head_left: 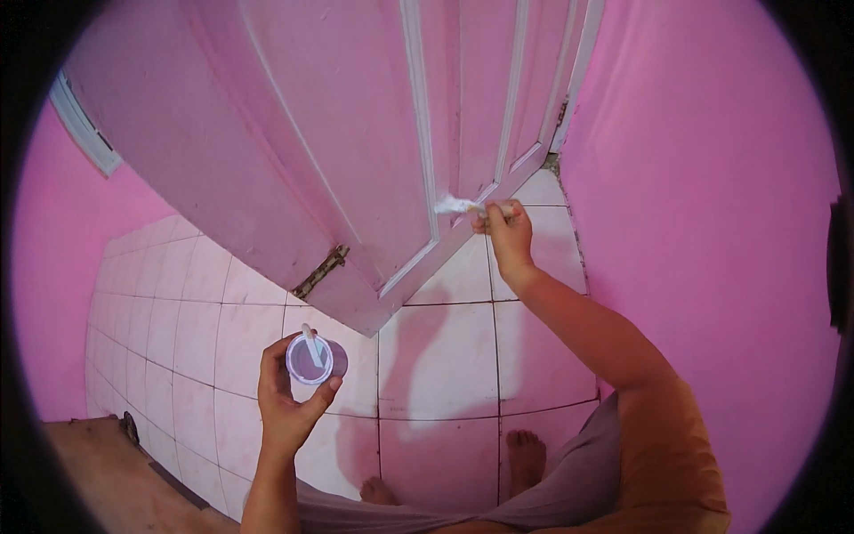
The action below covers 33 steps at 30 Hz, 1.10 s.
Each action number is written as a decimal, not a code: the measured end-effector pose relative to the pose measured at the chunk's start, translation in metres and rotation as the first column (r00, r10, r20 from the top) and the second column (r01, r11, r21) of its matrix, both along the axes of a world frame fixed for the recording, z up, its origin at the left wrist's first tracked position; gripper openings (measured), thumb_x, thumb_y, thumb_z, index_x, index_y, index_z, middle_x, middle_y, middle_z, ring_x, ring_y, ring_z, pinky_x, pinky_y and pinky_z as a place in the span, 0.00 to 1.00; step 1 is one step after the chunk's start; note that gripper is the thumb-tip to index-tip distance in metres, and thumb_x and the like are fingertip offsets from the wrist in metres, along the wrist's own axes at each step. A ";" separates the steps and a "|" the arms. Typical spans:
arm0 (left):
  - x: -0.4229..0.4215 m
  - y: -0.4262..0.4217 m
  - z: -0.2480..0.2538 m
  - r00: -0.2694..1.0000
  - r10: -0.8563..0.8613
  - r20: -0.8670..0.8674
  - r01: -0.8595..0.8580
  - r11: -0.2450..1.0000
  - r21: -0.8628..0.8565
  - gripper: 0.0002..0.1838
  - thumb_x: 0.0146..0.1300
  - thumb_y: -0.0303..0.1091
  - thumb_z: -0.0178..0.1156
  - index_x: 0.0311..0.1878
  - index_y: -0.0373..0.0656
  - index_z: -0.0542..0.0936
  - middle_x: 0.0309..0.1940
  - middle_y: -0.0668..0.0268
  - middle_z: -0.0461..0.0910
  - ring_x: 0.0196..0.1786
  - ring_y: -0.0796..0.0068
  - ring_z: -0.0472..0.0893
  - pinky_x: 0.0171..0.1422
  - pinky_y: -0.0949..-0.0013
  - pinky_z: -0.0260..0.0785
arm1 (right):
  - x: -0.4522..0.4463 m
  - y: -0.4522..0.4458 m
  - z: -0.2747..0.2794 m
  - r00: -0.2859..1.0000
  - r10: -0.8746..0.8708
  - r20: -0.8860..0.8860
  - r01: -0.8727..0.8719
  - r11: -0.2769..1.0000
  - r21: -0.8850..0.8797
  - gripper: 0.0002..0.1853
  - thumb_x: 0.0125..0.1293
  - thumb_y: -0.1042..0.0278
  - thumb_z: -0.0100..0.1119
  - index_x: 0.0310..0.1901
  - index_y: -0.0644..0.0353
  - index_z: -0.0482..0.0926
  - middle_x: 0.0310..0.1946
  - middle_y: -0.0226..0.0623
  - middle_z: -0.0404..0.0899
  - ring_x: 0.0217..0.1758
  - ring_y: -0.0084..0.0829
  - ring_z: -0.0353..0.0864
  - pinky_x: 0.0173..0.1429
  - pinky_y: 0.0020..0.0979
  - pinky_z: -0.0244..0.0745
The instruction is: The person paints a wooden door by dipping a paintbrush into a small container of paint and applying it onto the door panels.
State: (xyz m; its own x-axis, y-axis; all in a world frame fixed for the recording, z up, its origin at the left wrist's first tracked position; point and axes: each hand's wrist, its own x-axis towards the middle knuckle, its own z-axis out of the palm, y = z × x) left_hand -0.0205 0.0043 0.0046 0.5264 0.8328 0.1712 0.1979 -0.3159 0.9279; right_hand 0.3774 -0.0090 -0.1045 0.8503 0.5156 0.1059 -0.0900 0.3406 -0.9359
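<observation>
My left hand [289, 405] is wrapped round a small paint pot [338, 363], held over the tiled floor with its round mouth facing up. A pale stick [312, 345] leans inside the pot against its rim. My right hand [509, 236] is closed on the handle of a paintbrush whose white bristles [455, 206] are at the lower part of the door [356, 160], beside a white moulding strip [425, 142]. The door is pink with white-edged panels. Whether the bristles touch the surface I cannot tell for certain.
A rusty bolt [321, 271] sits near the door's lower free edge, and a hinge [562, 111] is at the right. Pink wall [703, 222] rises close on my right. White tiles [445, 369] cover the floor around my bare feet. A brown wooden surface [116, 476] lies lower left.
</observation>
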 end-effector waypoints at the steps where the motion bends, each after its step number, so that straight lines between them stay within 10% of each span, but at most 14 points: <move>1: 0.000 0.000 0.000 1.000 0.004 0.005 -0.004 1.000 -0.002 0.36 0.52 0.27 0.77 0.63 0.37 0.69 0.61 0.56 0.75 0.65 0.64 0.75 0.73 0.61 0.64 | 0.000 -0.001 -0.009 0.998 -0.016 -0.061 0.011 0.997 -0.073 0.07 0.70 0.70 0.59 0.39 0.63 0.72 0.30 0.39 0.81 0.29 0.30 0.85 0.35 0.30 0.83; 5: 0.000 0.002 -0.002 1.000 -0.004 -0.008 0.004 1.000 0.016 0.37 0.52 0.27 0.77 0.63 0.37 0.69 0.61 0.56 0.75 0.65 0.64 0.75 0.72 0.61 0.65 | 0.003 0.001 -0.021 0.996 -0.048 -0.074 0.027 0.966 -0.257 0.07 0.71 0.70 0.59 0.38 0.61 0.71 0.32 0.39 0.81 0.29 0.32 0.85 0.38 0.33 0.85; 19: 0.000 0.004 -0.003 1.000 0.000 0.028 0.001 1.000 -0.015 0.35 0.52 0.25 0.76 0.62 0.37 0.69 0.60 0.55 0.76 0.65 0.63 0.76 0.72 0.60 0.65 | 0.001 -0.002 0.178 1.000 -0.005 0.022 -0.007 0.874 0.485 0.05 0.71 0.74 0.53 0.43 0.67 0.71 0.32 0.43 0.82 0.30 0.33 0.85 0.40 0.35 0.83; 33: 0.000 0.003 -0.004 1.000 -0.013 0.012 0.013 1.000 0.001 0.37 0.52 0.31 0.78 0.63 0.39 0.68 0.61 0.54 0.75 0.66 0.62 0.74 0.74 0.56 0.64 | 0.001 0.008 -0.017 0.992 -0.071 -0.108 0.050 0.981 -0.188 0.08 0.69 0.69 0.59 0.36 0.60 0.70 0.27 0.36 0.79 0.25 0.29 0.82 0.32 0.31 0.81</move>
State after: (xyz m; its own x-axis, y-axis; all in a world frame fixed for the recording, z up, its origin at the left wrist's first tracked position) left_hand -0.0208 0.0070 0.0008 0.5351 0.8258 0.1782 0.1822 -0.3188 0.9301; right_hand 0.3787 -0.0005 -0.1213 0.8814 0.4647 -0.0848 -0.1834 0.1713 -0.9680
